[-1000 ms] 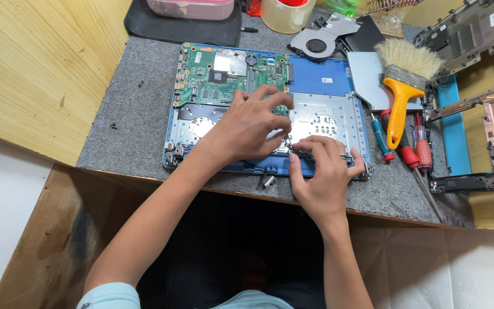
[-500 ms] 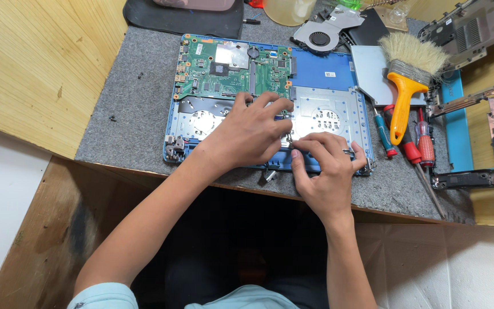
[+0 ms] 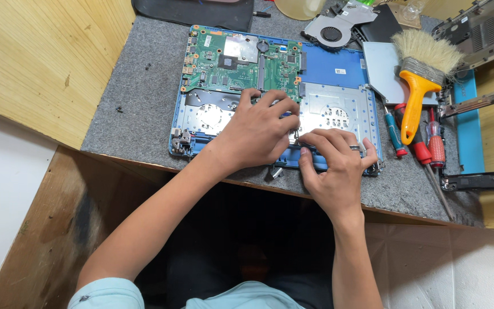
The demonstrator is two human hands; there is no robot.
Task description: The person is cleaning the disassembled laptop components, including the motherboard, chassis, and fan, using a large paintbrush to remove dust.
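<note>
an opened blue laptop base lies on the grey mat of the worktop, and serves here as the landmark. a green circuit board fills its far left part; bare silver metal plate shows across its near half. the left hand rests palm down on the middle of the base, fingers curled with tips pressing at the near edge of the circuit board; whether they pinch anything cannot be told. the right hand, ring on one finger, sits at the near edge of the base, just right of the left hand, fingers bent and close together on the front strip; what they grip is hidden. right of the base lie an orange-handled brush and red-handled screwdrivers. beyond the base sits a cooling fan.
</note>
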